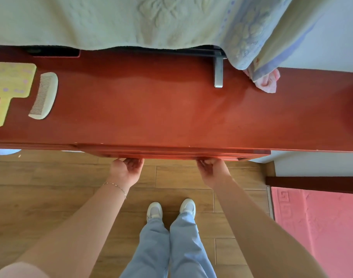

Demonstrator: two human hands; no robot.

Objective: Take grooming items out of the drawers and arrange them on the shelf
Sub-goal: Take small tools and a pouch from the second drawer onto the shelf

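Drawer point(171, 155) sits just under the front lip of the red-brown shelf top point(151, 109), barely proud of it, so contents hidden. My left hand point(125, 171) and right hand point(213, 173) both have fingers curled up under the drawer's lower edge, palms up, gripping it from below; fingertips are out of sight under the wood. Two grooming items already on the shelf at far left: yellow hand mirror point(11, 85) and, just beside it, a pale comb point(44, 95), apart, not touching. Towels point(151, 19) hang along the back over a metal bracket point(218, 71).

Risks, my guess: uneven pull between hands could skew the drawer and jam it; too hard a pull could bring it fully out and drop it toward my shoes point(171, 210). Jolting could slide the comb.
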